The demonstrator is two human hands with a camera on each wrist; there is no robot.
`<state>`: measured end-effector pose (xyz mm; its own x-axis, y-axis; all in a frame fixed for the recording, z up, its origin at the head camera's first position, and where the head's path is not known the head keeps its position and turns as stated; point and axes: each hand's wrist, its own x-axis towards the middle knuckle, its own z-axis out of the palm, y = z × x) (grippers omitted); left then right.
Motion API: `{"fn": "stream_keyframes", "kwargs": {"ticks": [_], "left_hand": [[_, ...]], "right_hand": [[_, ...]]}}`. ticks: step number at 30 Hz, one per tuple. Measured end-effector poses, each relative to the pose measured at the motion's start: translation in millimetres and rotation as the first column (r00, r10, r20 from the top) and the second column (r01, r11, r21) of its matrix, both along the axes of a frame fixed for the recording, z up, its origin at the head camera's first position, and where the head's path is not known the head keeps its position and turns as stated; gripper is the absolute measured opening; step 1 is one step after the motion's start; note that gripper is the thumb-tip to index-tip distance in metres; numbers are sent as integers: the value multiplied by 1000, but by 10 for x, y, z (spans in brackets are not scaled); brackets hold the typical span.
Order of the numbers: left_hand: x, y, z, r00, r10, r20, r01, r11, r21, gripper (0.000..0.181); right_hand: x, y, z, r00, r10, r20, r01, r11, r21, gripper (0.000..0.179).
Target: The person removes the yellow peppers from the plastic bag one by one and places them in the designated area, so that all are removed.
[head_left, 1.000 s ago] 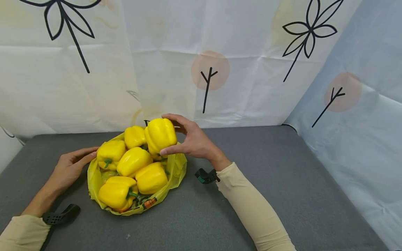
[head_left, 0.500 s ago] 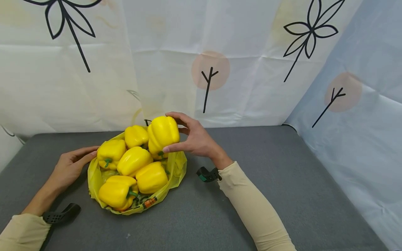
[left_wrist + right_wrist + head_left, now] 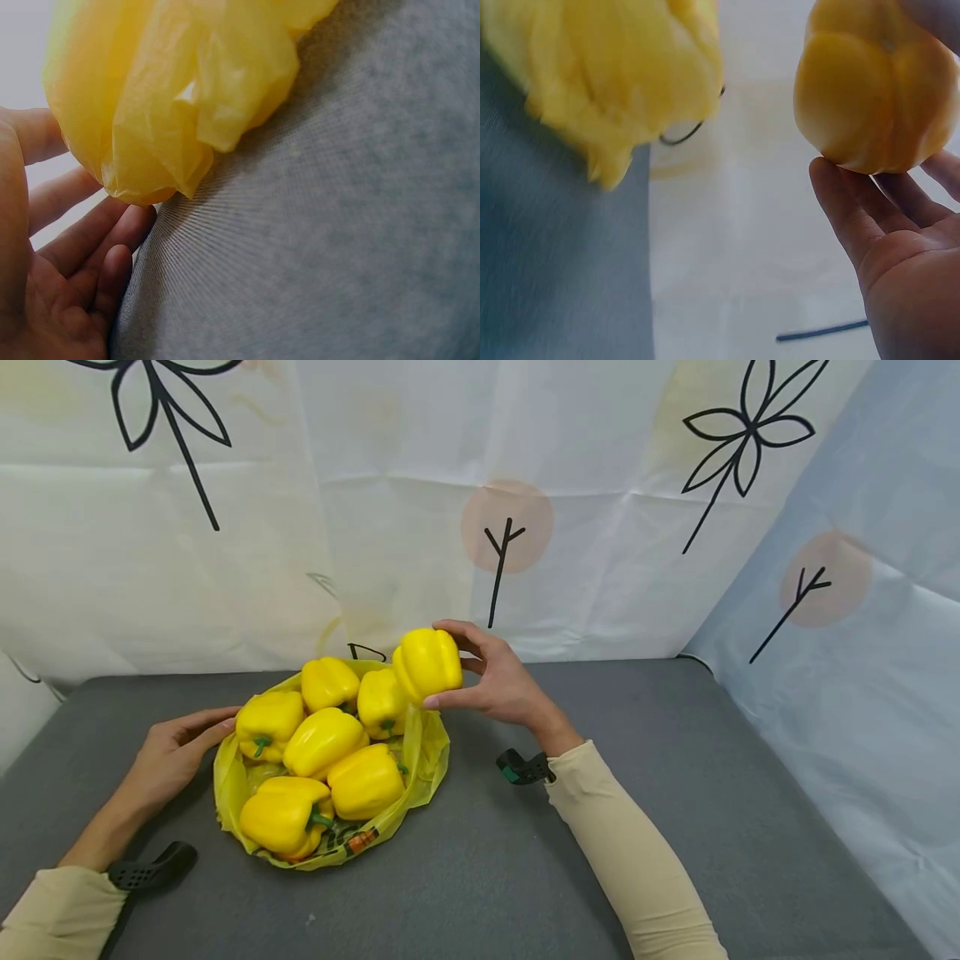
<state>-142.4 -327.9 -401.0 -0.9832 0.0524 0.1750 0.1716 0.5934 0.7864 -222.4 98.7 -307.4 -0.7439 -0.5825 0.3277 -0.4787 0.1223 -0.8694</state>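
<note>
My right hand (image 3: 502,681) holds a yellow bell pepper (image 3: 427,664) between thumb and fingers, over the bag's back right rim. In the right wrist view the pepper (image 3: 877,90) sits at the fingertips, with the yellow bag (image 3: 622,67) apart from it on the left. Several more yellow peppers lie inside the yellow plastic bag (image 3: 429,760), among them a front one with a green stem (image 3: 281,818). On the bag's left side rests my left hand (image 3: 176,756), fingertips at the rim. The left wrist view shows its loosely bent fingers (image 3: 82,232) against the bag (image 3: 165,90).
The bag stands on a grey table (image 3: 600,777), left of the middle. Behind it hangs a pale cloth (image 3: 405,527) with leaf and tree drawings, and another pale cloth (image 3: 862,693) borders the right side. Each wrist wears a black band (image 3: 153,867).
My right hand has lifted the pepper out of the bag, up and to the right, uncovering another pepper beneath it. My left hand stays at the bag's side.
</note>
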Motion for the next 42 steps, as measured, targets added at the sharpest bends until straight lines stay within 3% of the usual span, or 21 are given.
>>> {"fn": "stream_keyframes", "kwargs": {"ticks": [13, 22, 42], "left_hand": [[-8, 13, -11, 1000, 4, -2, -4, 1000, -7, 48], [-17, 20, -27, 1000, 12, -14, -12, 1000, -12, 47], [-18, 0, -48, 1000, -7, -30, 7, 1000, 2, 46]], "right_hand": [[-132, 335, -269, 989, -139, 51, 136, 988, 69, 85], [-202, 415, -443, 968, -246, 55, 236, 960, 151, 86], [-284, 433, -608, 959, -273, 81, 241, 929, 280, 83]]}}
